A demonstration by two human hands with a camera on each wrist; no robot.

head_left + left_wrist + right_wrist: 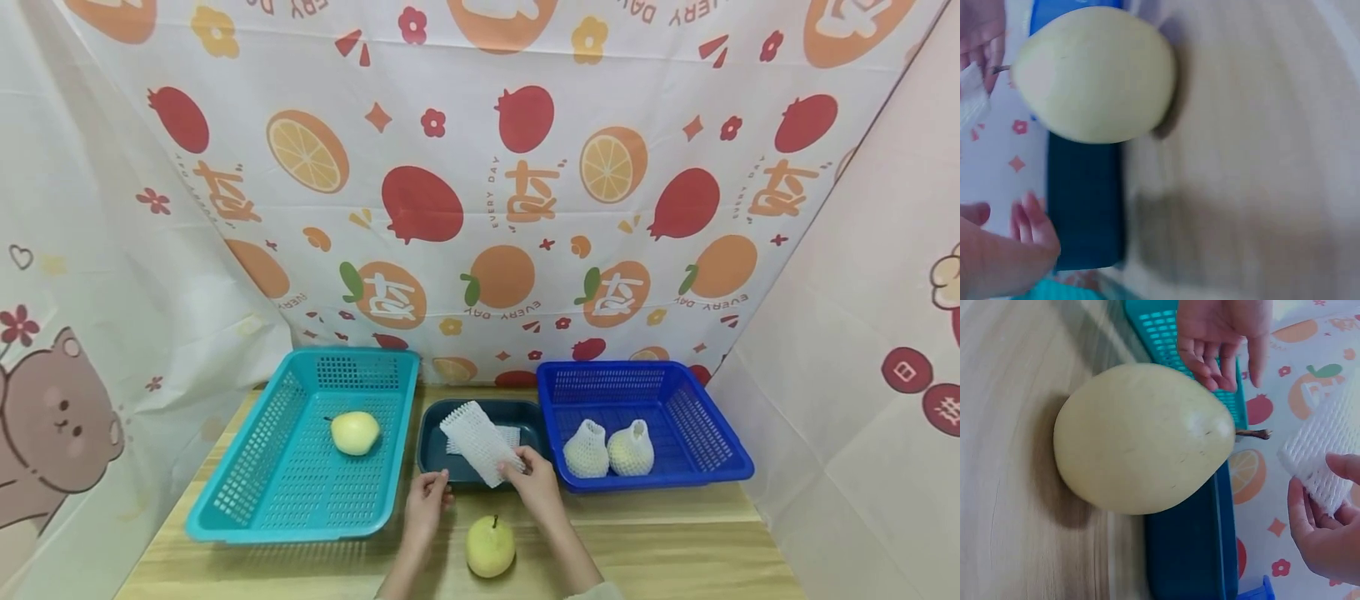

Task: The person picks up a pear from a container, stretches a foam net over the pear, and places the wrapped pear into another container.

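My right hand (537,487) pinches a white foam net sleeve (480,442) by its lower end, holding it over the dark green tray (431,458). In the right wrist view, thumb and fingers press the flat foam net (1319,450) between them. Another piece of white foam net (512,435) lies in the tray, partly covered by the held one. My left hand (426,504) hovers at the tray's near left corner, fingers loosely bent and holding nothing. A yellow pear (491,547) stands on the table between my forearms, stem up; it looms large in both wrist views.
On the left, a turquoise basket (300,533) holds one bare pear (356,433). To the right stands a blue basket (705,475) with two pears in foam nets (631,450). A fruit-printed cloth (465,333) hangs behind the wooden table (675,542).
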